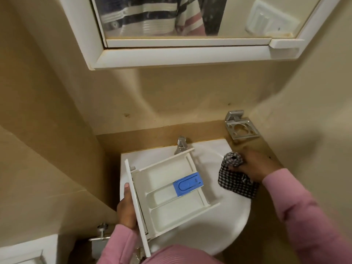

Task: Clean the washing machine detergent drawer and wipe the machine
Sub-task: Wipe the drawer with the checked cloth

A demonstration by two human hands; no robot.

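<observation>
Two hands are occupied over a white sink (pixel 228 225). Nearest, the front panel (pixel 136 206) of the detergent drawer (pixel 171 195) is gripped by the left hand (pixel 126 208), with the fingers (pixel 127 188) curled round the panel's outer edge. The drawer is held tilted above the basin; whether its far end rests on the rim cannot be told. It is judged to be light, hollow and stiff, made of thin-walled plastic. Once wetted it is likely to be slippery, so the thick front panel or the long side walls are better taken hold of than the slim dividers. A blue insert (pixel 188 184) is seated in the middle compartment and might be dislodged by rough handling. Further off, at the sink's right rim, a checked cloth (pixel 236 181) is bunched and held fast in the right hand (pixel 253 166). It is judged soft and limp enough to be pressed into corners. Beyond, a tap (pixel 181 144), a metal holder (pixel 241 127) and a mirror cabinet (pixel 171 54) are fixed by the wall.
</observation>
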